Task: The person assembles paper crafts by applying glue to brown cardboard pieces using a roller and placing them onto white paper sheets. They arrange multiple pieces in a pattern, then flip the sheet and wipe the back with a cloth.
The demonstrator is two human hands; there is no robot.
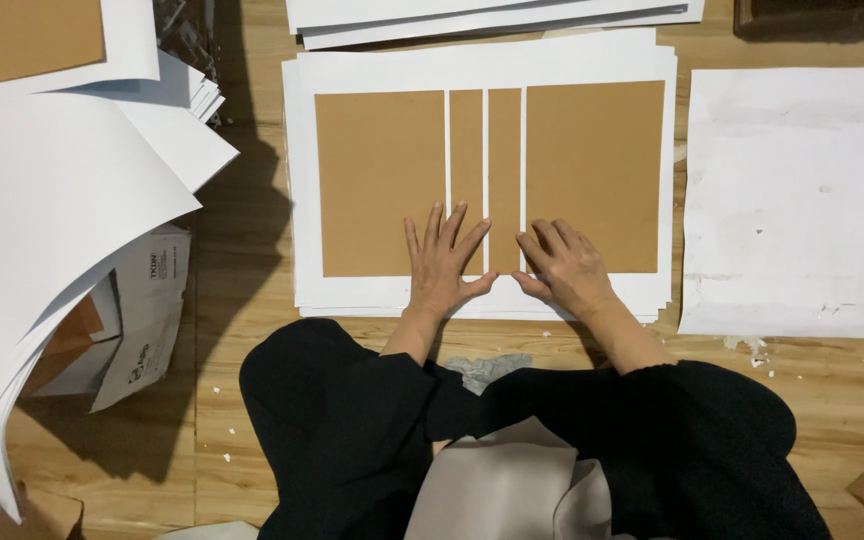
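A stack of white sheets (302, 180) lies on the wooden floor in front of me. On the top sheet lie brown cardboard pieces: a wide panel on the left (377, 170), two narrow strips (466, 140) (504, 150) in the middle, and a wide panel on the right (597, 160). My left hand (442, 265) rests flat with fingers spread on the lower end of the left panel and left strip. My right hand (564, 268) presses its fingers on the lower end of the right strip and right panel. Neither hand holds anything.
A large curling pile of white sheets (42, 230) fills the left side above a white box (147, 320). Another white sheet (792, 200) lies to the right, and more white stacks (492, 18) lie at the top. My black-clad knees (352, 430) are at the bottom.
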